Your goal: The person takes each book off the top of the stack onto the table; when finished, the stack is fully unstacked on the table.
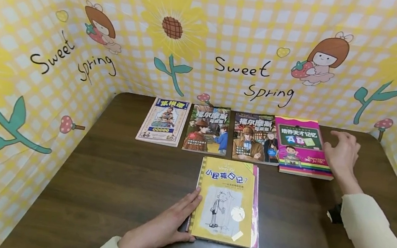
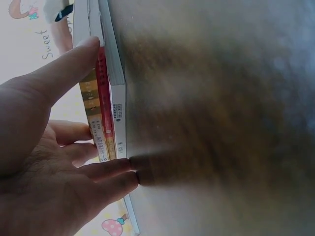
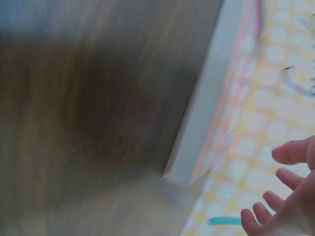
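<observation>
My left hand (image 1: pixel 170 217) rests against the left side of a short stack of books, its thumb at the front edge and its fingers along the spines (image 2: pixel 118 123). On top of that stack lies a yellow comic-diary book (image 1: pixel 224 212) with a line-drawn boy; a pink edge shows beneath it at the right. My right hand (image 1: pixel 342 155), fingers loosely bent and holding nothing, hovers by the right edge of a pink book (image 1: pixel 306 158) with a green panel. The right wrist view shows that hand (image 3: pixel 283 191) apart from a blurred thick book (image 3: pixel 202 113).
Left of the pink book, three more books stand in a row along the table's back: a cream one (image 1: pixel 163 123), a green detective book (image 1: pixel 206 131) and a brown detective book (image 1: pixel 256 140). Yellow checked cloth (image 1: pixel 210 36) walls the dark wooden table (image 1: pixel 107 179).
</observation>
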`<state>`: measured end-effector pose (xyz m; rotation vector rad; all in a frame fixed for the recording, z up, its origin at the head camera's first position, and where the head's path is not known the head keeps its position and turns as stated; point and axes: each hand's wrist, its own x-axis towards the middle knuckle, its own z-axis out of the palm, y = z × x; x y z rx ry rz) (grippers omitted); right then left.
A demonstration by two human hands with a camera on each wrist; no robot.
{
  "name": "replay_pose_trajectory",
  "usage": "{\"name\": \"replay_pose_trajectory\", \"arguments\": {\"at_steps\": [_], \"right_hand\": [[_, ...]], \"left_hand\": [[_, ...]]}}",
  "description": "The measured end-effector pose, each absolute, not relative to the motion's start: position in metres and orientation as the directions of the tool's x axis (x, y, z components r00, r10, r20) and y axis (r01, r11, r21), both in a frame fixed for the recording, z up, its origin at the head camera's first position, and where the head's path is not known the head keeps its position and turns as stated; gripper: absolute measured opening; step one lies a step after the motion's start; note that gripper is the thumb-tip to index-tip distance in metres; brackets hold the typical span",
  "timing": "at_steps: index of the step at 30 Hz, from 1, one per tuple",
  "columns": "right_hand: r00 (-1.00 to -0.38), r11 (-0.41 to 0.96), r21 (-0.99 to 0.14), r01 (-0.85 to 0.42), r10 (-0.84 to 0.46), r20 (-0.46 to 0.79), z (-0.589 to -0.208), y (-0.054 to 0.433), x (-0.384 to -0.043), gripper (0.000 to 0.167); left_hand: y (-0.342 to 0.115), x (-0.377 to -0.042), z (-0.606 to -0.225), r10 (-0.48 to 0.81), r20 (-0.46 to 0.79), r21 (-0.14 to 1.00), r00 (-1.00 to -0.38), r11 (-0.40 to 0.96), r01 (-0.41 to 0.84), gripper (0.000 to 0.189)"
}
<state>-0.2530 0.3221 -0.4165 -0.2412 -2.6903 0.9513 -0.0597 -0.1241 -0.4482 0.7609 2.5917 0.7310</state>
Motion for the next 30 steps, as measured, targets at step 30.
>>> {"name": "replay_pose_trajectory", "arguments": {"at_steps": [30], "right_hand": [[-0.974, 0.763, -0.647, -0.001, -0.147, -0.171, -0.444, 0.156, -0.102, 0.106]], "left_hand": [[-0.125, -0.058, -0.452, 0.570, -0.146, 0.588, -0.808, 0.707, 0.393, 0.097]]}}
